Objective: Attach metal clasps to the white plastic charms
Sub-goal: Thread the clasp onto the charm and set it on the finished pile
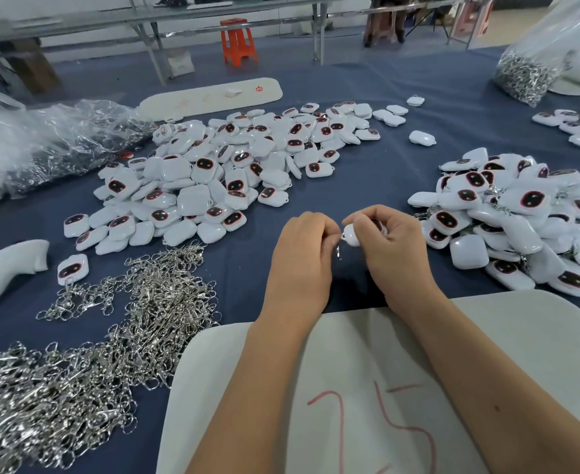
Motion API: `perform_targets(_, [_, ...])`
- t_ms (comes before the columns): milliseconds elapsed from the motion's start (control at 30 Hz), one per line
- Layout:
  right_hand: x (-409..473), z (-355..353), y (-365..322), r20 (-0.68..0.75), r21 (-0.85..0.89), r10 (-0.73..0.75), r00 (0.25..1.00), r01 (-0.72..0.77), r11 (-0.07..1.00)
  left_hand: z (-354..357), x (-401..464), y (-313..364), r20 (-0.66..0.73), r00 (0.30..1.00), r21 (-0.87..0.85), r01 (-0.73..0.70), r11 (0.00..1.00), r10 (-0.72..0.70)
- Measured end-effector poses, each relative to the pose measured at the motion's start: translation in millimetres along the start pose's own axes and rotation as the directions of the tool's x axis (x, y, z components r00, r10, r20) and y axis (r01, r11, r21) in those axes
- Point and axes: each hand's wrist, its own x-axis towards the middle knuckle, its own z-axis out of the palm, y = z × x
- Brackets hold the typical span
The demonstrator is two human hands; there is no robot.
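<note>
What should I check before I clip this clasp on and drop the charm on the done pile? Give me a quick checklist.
1. Charm held firmly: ok, the right hand grips it.
2. Clasp in hand: ok, the left hand pinches it and it hangs just below the fingers.
3. Clasp hooked through the charm's loop: cannot tell, fingers hide the joint.
4. Spare clasps within reach: ok, the loose clasp pile lies to the left.
5. Unfinished charms left: ok, the charm heap sits ahead on the left.
6. Room on the finished pile: ok, it sits to the right with blue cloth bare beside it.
</note>
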Motion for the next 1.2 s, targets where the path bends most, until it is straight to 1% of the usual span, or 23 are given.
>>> perform_targets(100, [1,-2,-2,0.042,0.204,0.088,0.995,-0.095,0.974,-3,1,0,-0.028,0.997,-0.112,-0.079,0.991,0.076])
perform_targets(200, [3,-4,-3,0.115,0.343,0.137,0.984,-0.169,0.924,-5,0,2,-0.031,0.998,-0.207,-0.068,0.976,0.063])
perform_targets(333, [4,-5,-3,0.218,0.384,0.145,0.965,-0.221,0.896,-5,1,3,-0.061,0.998,-0.224,-0.021,0.974,0.008])
perform_targets(433, [4,-4,-2,0.23,0.375,0.16,0.96,-0.239,0.896,-8,2,0,-0.056,0.998,-0.25,-0.011,0.968,-0.003])
perform_targets(500, [4,-3,-2,0.222,0.373,0.169,0.96,-0.244,0.895,-9,1,1,-0.061,0.998,-0.238,-0.027,0.971,0.013])
perform_targets(600, [4,-3,-1,0.191,0.367,0.187,0.964,-0.247,0.897,-7,0,2,-0.073,0.997,-0.18,-0.05,0.982,0.037])
perform_targets(733, [3,-4,1,0.207,0.391,0.142,0.968,-0.214,0.895,-6,-1,-2,-0.055,0.998,0.029,0.012,1.0,-0.01])
perform_targets(800, [2,-3,3,0.206,0.35,0.107,0.973,-0.175,0.92,-7,0,-1,-0.048,0.998,0.134,0.036,0.99,-0.03])
perform_targets(867, [1,-2,4,0.196,0.297,0.051,0.979,-0.109,0.949,-7,0,2,-0.033,0.998,0.204,0.059,0.977,-0.053])
perform_targets(933, [-1,-1,5,0.169,0.227,-0.017,0.985,-0.022,0.974,-4,1,8,0.021,0.997,0.281,0.065,0.957,-0.074])
perform_targets(1000, [-3,0,4,0.144,0.148,-0.064,0.988,0.042,0.988,-1,2,14,0.087,0.993,0.368,0.041,0.929,-0.078])
perform_targets(1067, [-3,1,3,0.127,0.157,-0.06,0.99,0.039,0.987,2,1,18,0.104,0.993,0.406,0.01,0.914,-0.058])
perform_targets(1100, [-3,0,2,0.122,0.195,-0.037,0.992,0.012,0.981,3,0,17,0.079,0.996,0.387,0.017,0.922,-0.052])
perform_targets(1133, [-3,-1,0,0.123,0.25,-0.003,0.992,-0.028,0.968,4,0,15,0.025,0.998,0.317,0.046,0.947,-0.057])
perform_targets(1167, [-2,-3,-1,0.136,0.318,0.034,0.99,-0.076,0.945,3,-1,13,-0.049,0.996,0.187,0.082,0.979,-0.074])
perform_targets(1200, [-1,-3,-2,0.163,0.395,0.066,0.984,-0.126,0.91,2,-1,11,-0.121,0.987,0.019,0.108,0.994,-0.105])
